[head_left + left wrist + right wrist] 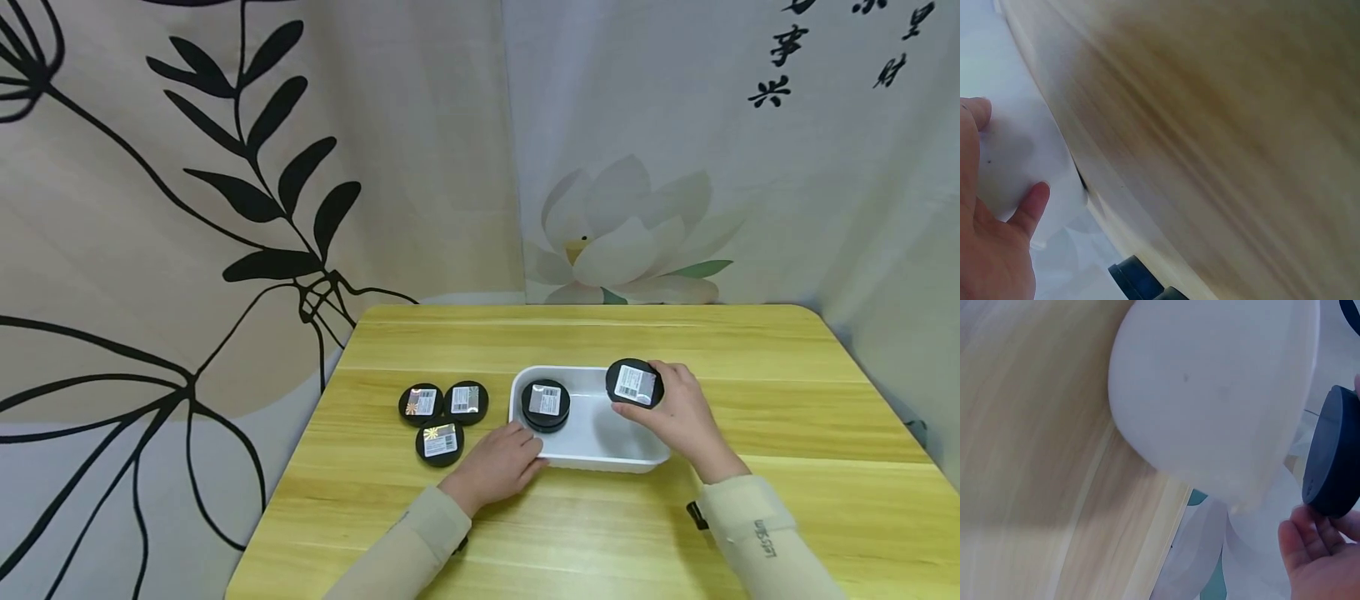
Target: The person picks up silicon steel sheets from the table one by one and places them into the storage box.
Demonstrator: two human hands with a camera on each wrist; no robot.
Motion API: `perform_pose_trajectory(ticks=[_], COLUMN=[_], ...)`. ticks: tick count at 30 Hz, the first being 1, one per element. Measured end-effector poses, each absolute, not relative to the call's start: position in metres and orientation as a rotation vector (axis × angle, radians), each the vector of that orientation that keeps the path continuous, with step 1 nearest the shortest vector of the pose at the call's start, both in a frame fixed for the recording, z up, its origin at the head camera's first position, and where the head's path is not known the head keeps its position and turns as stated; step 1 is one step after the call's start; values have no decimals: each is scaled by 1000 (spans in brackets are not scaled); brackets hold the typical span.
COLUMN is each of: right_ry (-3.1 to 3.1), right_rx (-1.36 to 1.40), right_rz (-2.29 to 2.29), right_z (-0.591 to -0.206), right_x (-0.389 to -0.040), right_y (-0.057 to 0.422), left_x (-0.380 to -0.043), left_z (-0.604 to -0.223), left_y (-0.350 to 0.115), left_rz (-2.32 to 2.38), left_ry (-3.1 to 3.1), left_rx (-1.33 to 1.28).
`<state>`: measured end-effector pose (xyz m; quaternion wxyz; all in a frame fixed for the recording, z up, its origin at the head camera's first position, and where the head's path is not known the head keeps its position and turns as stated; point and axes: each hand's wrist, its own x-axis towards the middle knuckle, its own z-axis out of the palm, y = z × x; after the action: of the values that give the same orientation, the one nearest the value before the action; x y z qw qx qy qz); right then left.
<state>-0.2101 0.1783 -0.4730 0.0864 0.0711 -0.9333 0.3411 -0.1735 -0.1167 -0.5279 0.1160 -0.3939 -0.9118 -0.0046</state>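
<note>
My right hand (682,417) holds a flat round black container (634,383) by its edge, above the right end of a white tray (600,463). A pale barcode label covers part of its upper face. In the right wrist view the fingers grip the rim of the same black container (1329,456), partly cut off by the frame. My left hand (498,467) grips the tray's near left corner; in the left wrist view its thumb (1034,203) lies against the tray wall. Inside the tray's left end, black containers (545,402) are stacked, the top one showing its label.
Left of the tray, three more labelled black containers, including a front one (440,442), lie close together on the wooden table (600,550). A printed curtain (435,167) hangs behind the table's far edge.
</note>
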Motion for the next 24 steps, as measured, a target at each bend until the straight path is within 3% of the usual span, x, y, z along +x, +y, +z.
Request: perform_pose_trajectory(ticks=[24], right_ry=[-2832], right_rx=[314], right_rz=[1065], right_z=[-471], right_x=[-214], right_y=[156], left_x=[-173], left_z=[-527], left_y=[-116], left_rz=[-2], left_ry=[-2678], left_rx=[-1149])
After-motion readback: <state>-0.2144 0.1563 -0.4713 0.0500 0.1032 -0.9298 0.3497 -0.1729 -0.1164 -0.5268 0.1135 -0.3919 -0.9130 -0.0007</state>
